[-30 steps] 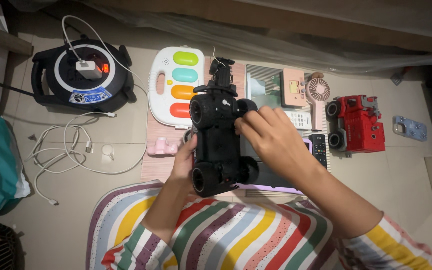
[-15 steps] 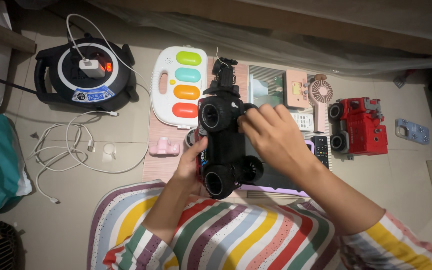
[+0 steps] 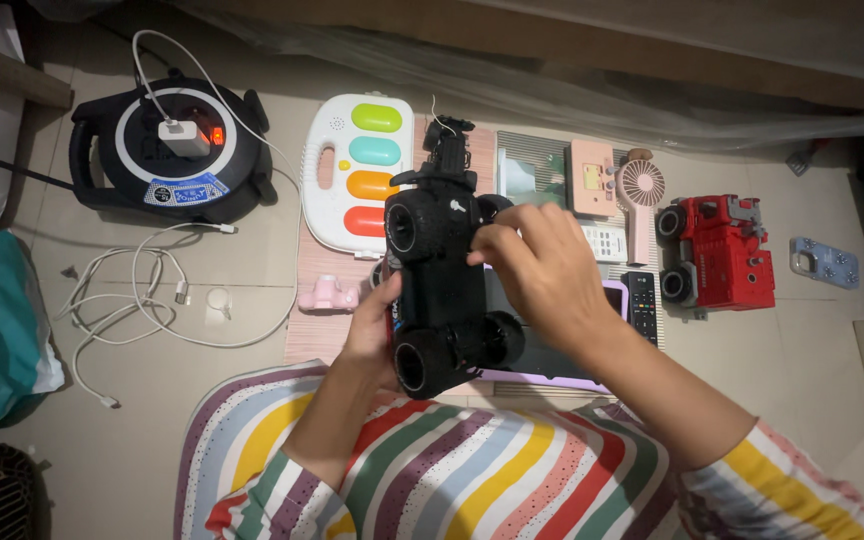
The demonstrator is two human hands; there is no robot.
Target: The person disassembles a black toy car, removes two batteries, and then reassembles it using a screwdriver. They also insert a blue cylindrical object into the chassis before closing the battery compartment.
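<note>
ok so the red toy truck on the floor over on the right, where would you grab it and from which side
Grip the red toy truck across its boxy body, coming straight down from above. It appears to lie on its side with two black wheels facing left, so the wheel-free near and far faces suit fingers and thumb. The pink handheld fan lies close on its left, so a sideways approach from there looks cramped.

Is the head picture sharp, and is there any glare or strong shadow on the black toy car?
Head view: mostly sharp, light soft and even; the black toy car is so dark that its details merge, without clear glare; the left hand and right hand holding it are crisp; faint soft shadows on the floor.
</note>
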